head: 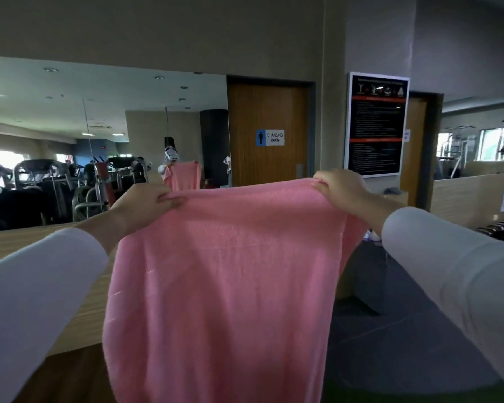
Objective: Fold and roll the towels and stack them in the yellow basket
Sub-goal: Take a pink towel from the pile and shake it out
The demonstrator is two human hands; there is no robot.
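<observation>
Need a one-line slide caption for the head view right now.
Left hand and right hand grip the top corners of a pink towel, held hanging open before a mirror.

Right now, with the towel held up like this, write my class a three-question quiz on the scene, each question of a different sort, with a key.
1. True or false: the pink towel lies folded on a table.
2. How many hands grip its top edge? A) one B) two C) none
3. Fill in: the sign on the wooden door reads "____ ROOM".

Key: 1 false, it hangs spread out in the air. 2 B, the left hand and the right hand each pinch a top corner. 3 CHANGING.
</observation>
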